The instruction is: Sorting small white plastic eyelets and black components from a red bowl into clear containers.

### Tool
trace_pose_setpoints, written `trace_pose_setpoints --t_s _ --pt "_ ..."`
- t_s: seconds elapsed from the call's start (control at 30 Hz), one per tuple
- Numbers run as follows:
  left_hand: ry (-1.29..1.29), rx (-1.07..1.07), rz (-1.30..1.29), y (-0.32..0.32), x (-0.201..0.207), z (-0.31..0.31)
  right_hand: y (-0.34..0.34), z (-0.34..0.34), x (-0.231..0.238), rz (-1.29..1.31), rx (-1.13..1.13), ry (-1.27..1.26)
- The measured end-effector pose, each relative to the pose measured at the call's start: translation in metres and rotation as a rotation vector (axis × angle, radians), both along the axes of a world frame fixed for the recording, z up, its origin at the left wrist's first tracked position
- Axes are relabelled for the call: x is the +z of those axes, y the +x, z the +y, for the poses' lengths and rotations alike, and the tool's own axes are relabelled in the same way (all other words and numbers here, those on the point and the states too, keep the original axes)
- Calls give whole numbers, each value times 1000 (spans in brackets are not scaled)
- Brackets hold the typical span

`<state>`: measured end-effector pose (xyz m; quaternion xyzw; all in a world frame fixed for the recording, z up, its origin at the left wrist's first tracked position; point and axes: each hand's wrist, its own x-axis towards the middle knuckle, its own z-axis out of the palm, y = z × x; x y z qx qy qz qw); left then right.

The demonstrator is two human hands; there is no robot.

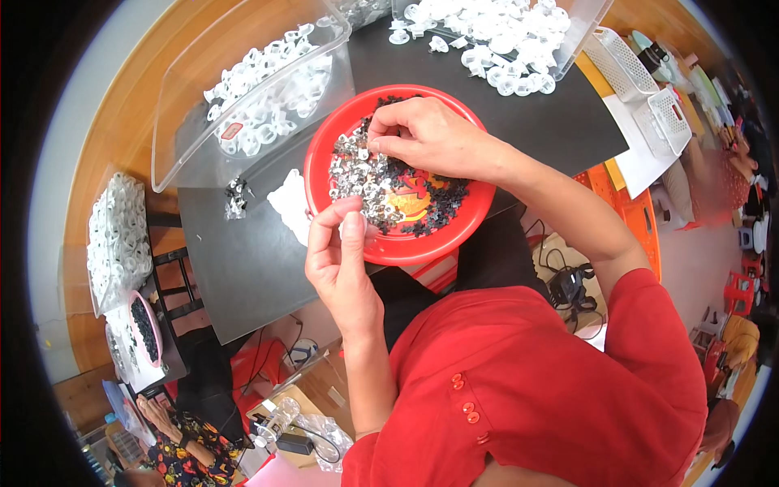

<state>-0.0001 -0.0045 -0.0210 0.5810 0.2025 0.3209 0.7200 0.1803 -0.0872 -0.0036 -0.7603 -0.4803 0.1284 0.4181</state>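
A round red tray (479, 203) holds a heap of small silvery metal pieces (355, 174) on its left side and small black pieces (442, 213) on its right and far side. Over the heap, my right hand (438, 138) bends down with thumb and fingertips pinched; whatever lies between them is too small to name. My left hand (345, 268) is raised at the tray's near left rim, thumb and forefinger pressed together. A small pale bit shows beside those fingers, but I cannot tell what it is.
A clear plastic bin (174, 138) of white round parts stands far left on the dark table (243, 268). More white parts (507, 49) spill from another bin at the far right. A small black-and-silver pile (236, 199) lies left of the tray. Another person's hands (158, 414) show lower left.
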Motion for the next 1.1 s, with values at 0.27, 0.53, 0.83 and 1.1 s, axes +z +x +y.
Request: trace_pose_setpoints --t_s 0.27,0.53,0.83,1.1 --pt "27 16 77 13 5 -1 -14 -19 19 365 227 40" --pt "15 46 19 13 5 -4 -14 -26 28 533 402 -32" --pt "90 -50 71 11 7 -9 -14 -22 23 584 318 -8" --pt "-57 -15 46 14 2 -11 -40 -30 12 511 93 212"
